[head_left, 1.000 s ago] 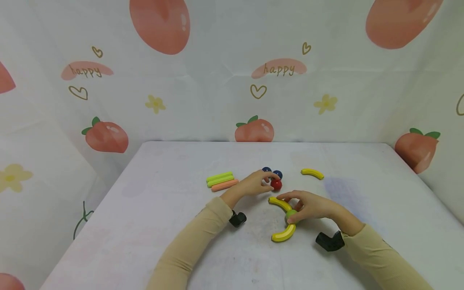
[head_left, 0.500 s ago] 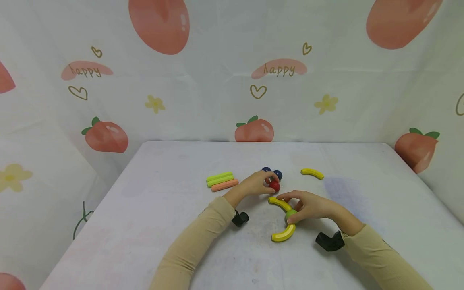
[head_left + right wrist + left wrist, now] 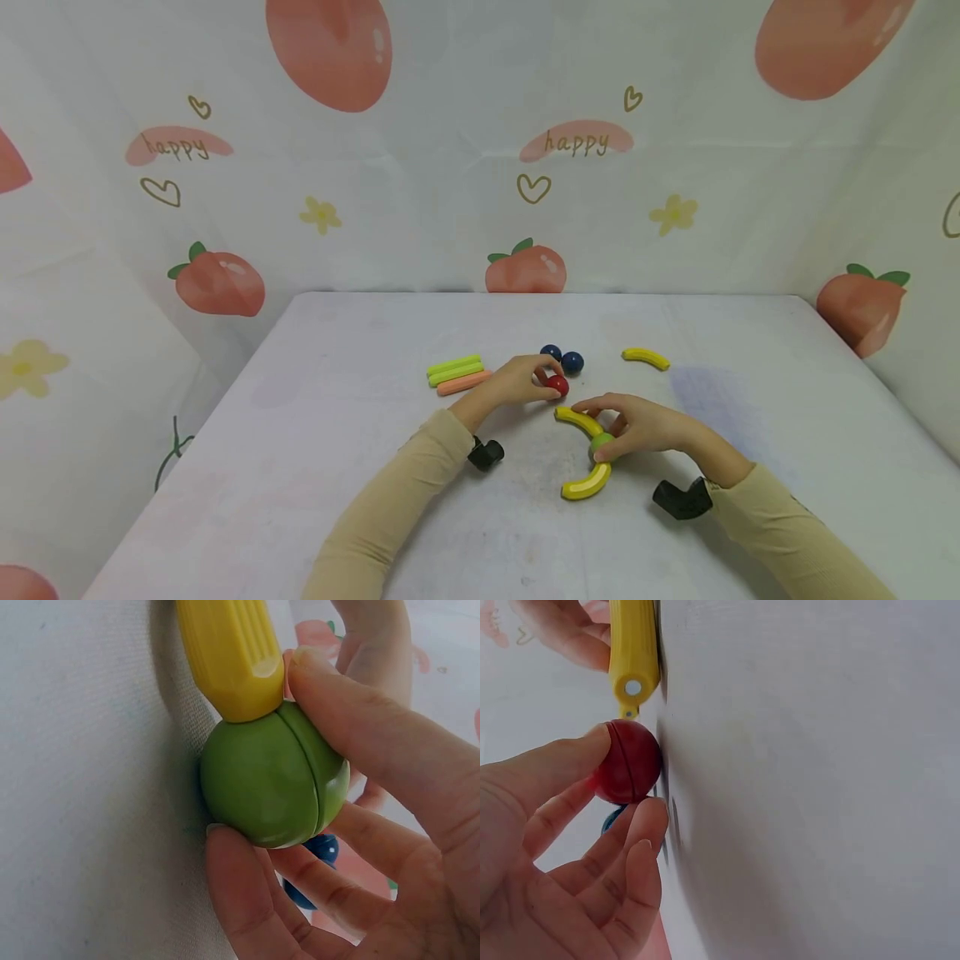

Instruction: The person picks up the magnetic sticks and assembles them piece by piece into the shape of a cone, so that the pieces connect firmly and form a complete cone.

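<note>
My left hand (image 3: 517,382) pinches a glossy red ball (image 3: 558,385) between thumb and fingers, close over the tabletop. In the left wrist view, the end of a yellow curved stick, with a round silver dot, lies just beyond the red ball (image 3: 634,765). My right hand (image 3: 637,427) holds a green ball (image 3: 602,445) with thumb and fingertips. From this ball one yellow curved stick (image 3: 581,420) arcs away toward the red ball and a second yellow curved stick (image 3: 587,485) bends toward the near side. The right wrist view has one stick's end against the green ball (image 3: 255,780).
Two dark blue balls (image 3: 572,362) sit just behind the red one. Another yellow curved stick (image 3: 646,359) lies at the back right. Two lime sticks (image 3: 454,367) and an orange stick (image 3: 463,383) lie side by side left of the left hand on the white table (image 3: 337,400).
My left hand has closed its fingers on the red ball and drawn it a little left and nearer, away from the blue balls. The right hand and the yellow sticks stay put.
</note>
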Available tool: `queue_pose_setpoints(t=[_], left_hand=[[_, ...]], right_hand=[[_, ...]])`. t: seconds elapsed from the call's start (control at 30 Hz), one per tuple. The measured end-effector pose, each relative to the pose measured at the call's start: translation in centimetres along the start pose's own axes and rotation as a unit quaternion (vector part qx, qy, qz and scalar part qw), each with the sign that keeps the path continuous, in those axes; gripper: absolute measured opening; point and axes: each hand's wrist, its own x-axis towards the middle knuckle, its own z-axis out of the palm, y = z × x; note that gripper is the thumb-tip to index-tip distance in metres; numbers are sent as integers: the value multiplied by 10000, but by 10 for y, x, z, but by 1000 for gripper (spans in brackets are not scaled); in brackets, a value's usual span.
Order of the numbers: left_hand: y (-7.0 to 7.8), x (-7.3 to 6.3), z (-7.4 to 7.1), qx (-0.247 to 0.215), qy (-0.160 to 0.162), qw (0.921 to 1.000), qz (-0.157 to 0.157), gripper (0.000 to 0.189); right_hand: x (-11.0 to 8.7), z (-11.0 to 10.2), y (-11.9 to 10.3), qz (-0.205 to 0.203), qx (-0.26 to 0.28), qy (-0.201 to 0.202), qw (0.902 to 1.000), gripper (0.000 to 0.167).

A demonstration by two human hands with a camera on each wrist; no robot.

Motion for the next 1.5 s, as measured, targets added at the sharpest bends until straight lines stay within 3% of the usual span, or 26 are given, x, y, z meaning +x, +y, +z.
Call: queue_pose_setpoints(t=[0.43,0.63,0.83,1.5], left_hand=[[-16,-19,-7,-406,-100,9990,-172,30],[-16,-29,-6,-586,-225,9974,-364,30],[-15,-37,-5,-615,-211,9975,-281,28],[-10,-39,2,-754,-385,9959,-305,28]], right_hand=[[1,0,-1,173,-98,31,9998,65],[1,0,-1,97,-97,22,9999,65],[1,0,0,173,-41,52,9998,65],[1,1,1,234,-62,96,9997,66]])
